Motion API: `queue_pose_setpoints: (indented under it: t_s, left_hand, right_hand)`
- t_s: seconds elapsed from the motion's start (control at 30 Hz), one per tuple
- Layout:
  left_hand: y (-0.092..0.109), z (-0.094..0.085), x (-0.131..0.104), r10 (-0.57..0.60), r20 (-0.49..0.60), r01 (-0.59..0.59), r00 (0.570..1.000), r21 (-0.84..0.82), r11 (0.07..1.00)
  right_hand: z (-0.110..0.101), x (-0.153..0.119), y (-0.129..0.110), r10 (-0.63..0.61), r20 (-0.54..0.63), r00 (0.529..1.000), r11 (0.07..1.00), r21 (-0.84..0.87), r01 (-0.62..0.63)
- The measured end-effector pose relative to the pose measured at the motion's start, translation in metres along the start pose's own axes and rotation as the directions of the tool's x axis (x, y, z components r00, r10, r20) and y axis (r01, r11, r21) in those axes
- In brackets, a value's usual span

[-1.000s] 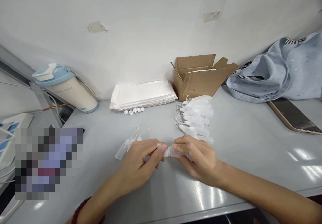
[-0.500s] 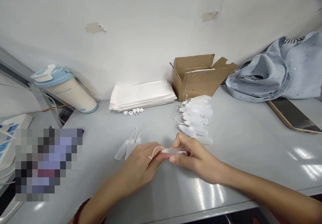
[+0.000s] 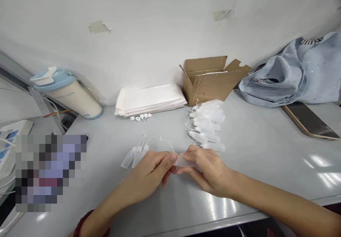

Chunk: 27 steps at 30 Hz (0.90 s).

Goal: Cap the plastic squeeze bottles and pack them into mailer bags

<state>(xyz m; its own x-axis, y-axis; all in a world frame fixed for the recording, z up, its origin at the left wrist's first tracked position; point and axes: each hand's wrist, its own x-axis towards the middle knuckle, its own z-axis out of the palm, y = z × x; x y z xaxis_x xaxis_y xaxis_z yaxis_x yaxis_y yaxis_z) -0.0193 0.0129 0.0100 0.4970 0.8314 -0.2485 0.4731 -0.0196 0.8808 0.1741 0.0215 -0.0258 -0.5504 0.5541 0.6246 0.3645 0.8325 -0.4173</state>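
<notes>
Between both hands, low over the grey table, is a small translucent squeeze bottle (image 3: pixel 185 162) lying sideways. My right hand (image 3: pixel 206 167) grips its body with thumb and fingers. My left hand (image 3: pixel 157 166) pinches the white cap at its neck; the fingers hide most of the cap. A thin white strap (image 3: pixel 167 143) curves up from the neck over the left thumb. Just beyond the left hand lie several similar bottles (image 3: pixel 137 156) with straps, partly covered by it. A larger pile of capped bottles (image 3: pixel 209 121) lies beyond the right hand.
Small white caps (image 3: pixel 141 117) lie before a stack of white packets (image 3: pixel 151 100). An open cardboard box (image 3: pixel 213 84) stands by the wall. A tumbler (image 3: pixel 69 93) is at left, a phone (image 3: pixel 310 120) and a blue cloth bag (image 3: pixel 293 71) at right. A blurred-out patch covers the left side.
My left hand has turned at the bottle's neck, its thumb now on top of the cap. The strap has swung from lying across the hand to arching upward.
</notes>
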Motion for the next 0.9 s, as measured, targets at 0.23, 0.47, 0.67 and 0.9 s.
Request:
queue_pose_setpoints:
  t_s: [0.23, 0.47, 0.67, 0.9]
  left_hand:
    - [0.001, 0.013, -0.001, 0.021, -0.146, -0.021, 0.989, 0.002, 1.000]
    - [-0.001, 0.020, 0.001, 0.066, -0.268, -0.008, 0.961, 0.214, 0.977]
    - [-0.009, 0.020, 0.002, 0.568, -0.279, -0.315, 0.775, 0.608, 0.729]
    - [-0.013, -0.039, 0.001, 0.369, -0.429, -0.012, 0.824, 0.639, 0.769]
  right_hand:
    - [-0.006, 0.004, -0.010, 0.294, 0.066, 0.953, 0.904, 0.303, -0.300]
    - [-0.004, 0.006, -0.012, 0.595, 0.264, 0.759, 0.547, 0.560, -0.623]
    - [-0.006, 0.013, -0.013, 0.594, 0.523, 0.611, 0.092, 0.710, -0.698]
    - [-0.029, 0.025, 0.004, 0.741, 0.222, 0.634, 0.472, 0.500, -0.726]
